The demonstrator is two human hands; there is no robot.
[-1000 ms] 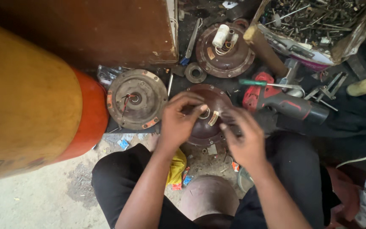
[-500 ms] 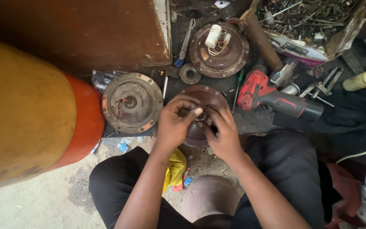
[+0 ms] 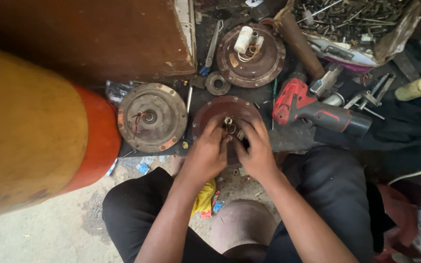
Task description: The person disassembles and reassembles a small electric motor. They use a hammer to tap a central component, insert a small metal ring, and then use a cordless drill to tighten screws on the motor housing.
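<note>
So the round reddish-brown motor cover (image 3: 220, 113) sat flat on the dirty floor right in front of the person's knees, with a short shaft (image 3: 228, 120) and some wires poking up from its hub. Both hands were on it. The left hand (image 3: 206, 155) was curled in tight, fingertips pinched around something small at the hub, though I couldn't tell exactly what. The right hand (image 3: 255, 152) was curled in from the other side, fingers bent down on the same spot, also gripping or pressing there; whether it actually held a piece was hidden.

My worry: with two hands crowding that tiny centre, a small part or screw could've slipped out and vanished into the grit, since the floor was littered with scraps. The thin wires could also have got nicked or yanked if the fingers twisted too hard.

Just left lay a second rusty disc (image 3: 152, 117) with its own red wires, easy to mix parts up with. Behind it was a third disc (image 3: 252, 51) with a white capacitor on top. The red cordless drill (image 3: 317, 109) lay close on the right, near enough to get knocked by an elbow. A box of loose screws (image 3: 352, 24) sat further back, and a big orange cylinder (image 3: 40, 131) crowded the left side.
</note>
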